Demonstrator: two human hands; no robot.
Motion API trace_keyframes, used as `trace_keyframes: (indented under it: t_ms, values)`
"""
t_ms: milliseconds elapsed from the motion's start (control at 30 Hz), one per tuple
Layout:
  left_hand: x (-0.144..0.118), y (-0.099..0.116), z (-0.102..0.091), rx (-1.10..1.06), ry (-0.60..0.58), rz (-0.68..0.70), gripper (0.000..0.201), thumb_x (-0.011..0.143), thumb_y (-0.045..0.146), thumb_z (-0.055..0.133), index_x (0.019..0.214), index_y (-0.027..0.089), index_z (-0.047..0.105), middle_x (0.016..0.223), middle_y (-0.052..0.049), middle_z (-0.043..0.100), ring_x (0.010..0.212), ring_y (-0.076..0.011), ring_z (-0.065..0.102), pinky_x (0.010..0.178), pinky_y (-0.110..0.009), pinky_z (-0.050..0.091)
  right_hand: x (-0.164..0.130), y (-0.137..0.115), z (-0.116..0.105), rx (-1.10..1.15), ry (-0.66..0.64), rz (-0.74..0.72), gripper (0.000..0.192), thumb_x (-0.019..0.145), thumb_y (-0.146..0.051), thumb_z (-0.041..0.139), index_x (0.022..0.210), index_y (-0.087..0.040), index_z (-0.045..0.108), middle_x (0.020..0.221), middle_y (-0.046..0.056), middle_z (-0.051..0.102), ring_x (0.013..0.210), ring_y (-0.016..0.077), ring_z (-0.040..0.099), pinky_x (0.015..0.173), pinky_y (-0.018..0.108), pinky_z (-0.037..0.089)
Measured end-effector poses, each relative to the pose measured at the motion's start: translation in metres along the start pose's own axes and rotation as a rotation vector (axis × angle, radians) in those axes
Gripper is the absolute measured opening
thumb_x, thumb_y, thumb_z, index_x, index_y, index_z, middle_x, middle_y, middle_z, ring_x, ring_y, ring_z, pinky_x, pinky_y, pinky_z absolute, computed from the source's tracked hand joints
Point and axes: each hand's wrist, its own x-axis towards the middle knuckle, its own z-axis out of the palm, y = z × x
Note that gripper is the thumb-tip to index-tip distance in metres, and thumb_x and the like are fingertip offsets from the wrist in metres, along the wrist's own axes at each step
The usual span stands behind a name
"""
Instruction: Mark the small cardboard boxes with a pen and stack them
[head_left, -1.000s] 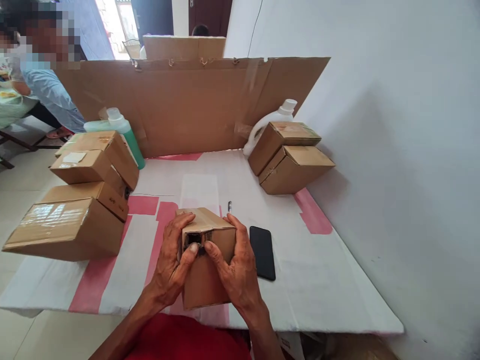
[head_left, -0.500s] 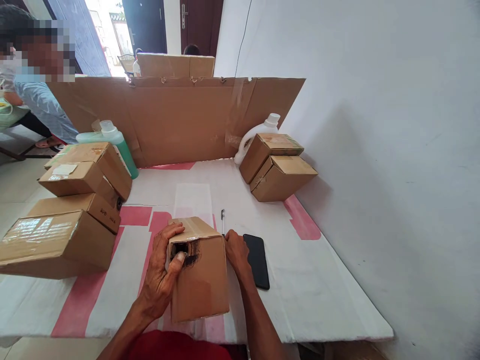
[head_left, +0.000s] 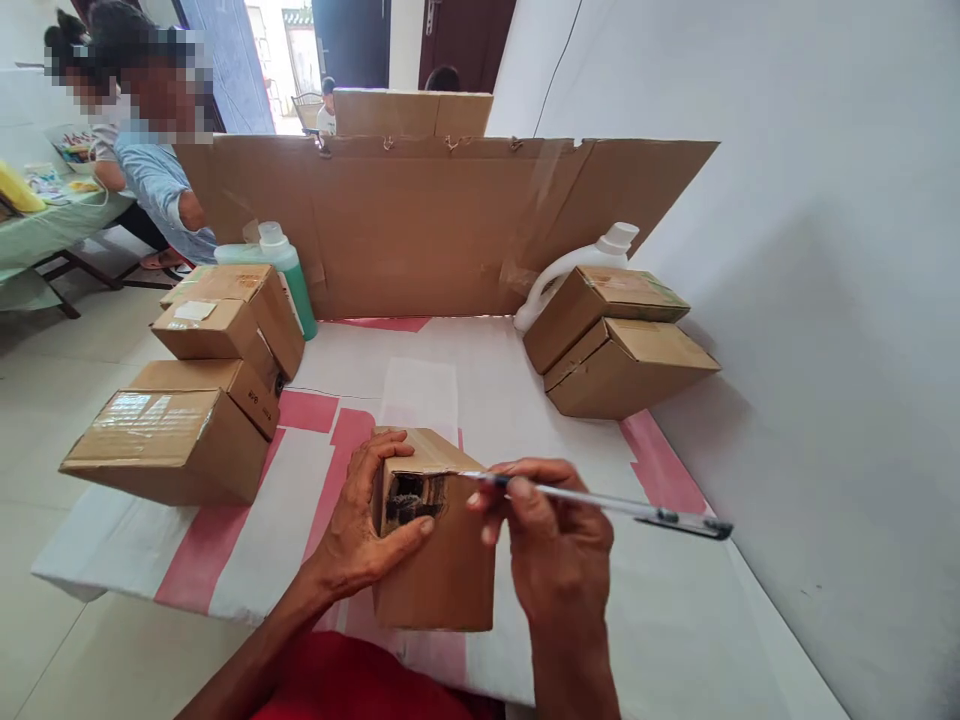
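Note:
A cardboard box [head_left: 442,585] stands near the table's front edge, facing me. My left hand [head_left: 364,535] grips its left side, fingers over the top and thumb across the front. Beside the thumb, the box's upper left corner bears a dark patch [head_left: 409,500] with black scribbled marks; how deep it goes I cannot tell. Just right of the box, my right hand [head_left: 562,540] is closed around a clear-barrelled pen [head_left: 607,497]. The pen lies nearly level, its tip pointing left at the box's upper front edge. Whether tip and cardboard touch is unclear.
Several cardboard boxes [head_left: 225,450] are stacked on the left, beside a green liquid bottle [head_left: 296,285]. Two boxes [head_left: 630,375] and a white jug [head_left: 551,285] stand at the right. A cardboard panel [head_left: 427,230] spans the back. Behind it, at left, sits a person [head_left: 150,170].
My right hand has picked up the pen from the table and raised it to the box. My left thumb has moved off the dark patch. The view has shifted left; the black phone no longer shows.

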Motion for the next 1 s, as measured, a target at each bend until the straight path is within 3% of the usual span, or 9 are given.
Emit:
trace_keyframes:
  t_ms: [133,233,533,633,733,800,867,967,1000]
  values:
    - [0.001,-0.002,-0.001,0.018,-0.024,0.007,0.063,0.079,0.024,0.076,0.135,0.029,0.046,0.153,-0.011,0.042,0.148,-0.0327,0.036,0.122,-0.055,0.030,-0.016,0.001,0.020,-0.204,-0.173,-0.153,0.010,0.095,-0.019,0.069,0.099,-0.026,0.074,0.090,0.000,0.071,0.073,0.0118,0.068,0.067,0.024,0.057]
    - [0.003,-0.003,-0.002,0.059,-0.040,0.006,0.067,0.076,0.022,0.076,0.135,0.029,0.044,0.154,-0.013,0.040,0.148,-0.0341,0.036,0.121,-0.057,0.030,-0.014,0.001,0.022,-0.348,-0.266,-0.285,0.012,0.093,-0.014,0.069,0.095,-0.025,0.073,0.092,0.000,0.071,0.089,0.0146,0.068,0.084,0.028,0.056]
    - [0.008,-0.003,-0.003,0.075,-0.062,-0.022,0.068,0.074,0.020,0.074,0.135,0.030,0.043,0.152,-0.012,0.040,0.146,-0.0349,0.036,0.119,-0.058,0.032,-0.005,-0.001,0.020,-0.484,-0.323,-0.337,0.011,0.093,-0.014,0.066,0.088,-0.023,0.067,0.093,0.001,0.069,0.093,0.0147,0.067,0.087,0.028,0.053]
    - [0.008,-0.002,-0.003,0.058,-0.060,-0.047,0.068,0.075,0.024,0.076,0.134,0.030,0.043,0.152,-0.012,0.040,0.147,-0.0350,0.036,0.120,-0.057,0.032,-0.009,0.003,0.020,-0.437,-0.245,-0.311,0.015,0.095,-0.016,0.062,0.081,-0.022,0.061,0.093,0.001,0.068,0.089,0.0147,0.067,0.081,0.027,0.053]
    - [0.008,-0.002,-0.004,0.035,-0.064,-0.049,0.069,0.076,0.029,0.078,0.135,0.029,0.043,0.153,-0.013,0.039,0.148,-0.0350,0.034,0.120,-0.057,0.030,-0.008,0.001,0.020,-0.327,-0.053,-0.239,0.019,0.098,-0.021,0.060,0.079,-0.022,0.058,0.095,0.000,0.067,0.062,0.0083,0.061,0.059,0.023,0.051]
    - [0.008,-0.002,-0.006,0.018,-0.077,-0.055,0.068,0.077,0.030,0.078,0.136,0.029,0.043,0.154,-0.013,0.039,0.149,-0.0346,0.033,0.121,-0.057,0.030,0.005,-0.003,0.013,-0.257,0.069,-0.195,0.018,0.098,-0.026,0.063,0.082,-0.022,0.057,0.097,0.000,0.069,0.051,0.0062,0.056,0.049,0.022,0.047]
    - [0.008,-0.003,-0.008,0.017,-0.089,-0.068,0.066,0.079,0.031,0.077,0.136,0.030,0.044,0.155,-0.012,0.039,0.149,-0.0344,0.033,0.122,-0.058,0.028,0.028,-0.004,-0.001,-0.225,0.171,-0.169,0.018,0.096,-0.034,0.067,0.086,-0.023,0.056,0.094,0.001,0.071,0.056,0.0097,0.061,0.045,0.022,0.044]
    - [0.006,-0.006,-0.010,0.018,-0.089,-0.096,0.065,0.081,0.034,0.076,0.137,0.030,0.043,0.157,-0.012,0.038,0.148,-0.0351,0.036,0.121,-0.059,0.029,0.061,0.015,-0.035,-0.414,0.219,-0.098,0.028,0.094,-0.048,0.065,0.085,-0.023,0.055,0.074,-0.002,0.067,0.056,0.0121,0.059,0.042,0.021,0.038]
    - [0.006,-0.007,-0.010,0.013,-0.084,-0.099,0.066,0.082,0.036,0.076,0.138,0.031,0.043,0.158,-0.012,0.037,0.147,-0.0356,0.038,0.121,-0.060,0.030,0.066,0.027,-0.047,-0.586,0.137,-0.023,0.033,0.094,-0.051,0.062,0.079,-0.022,0.053,0.064,-0.005,0.061,0.050,0.0106,0.054,0.042,0.020,0.037]
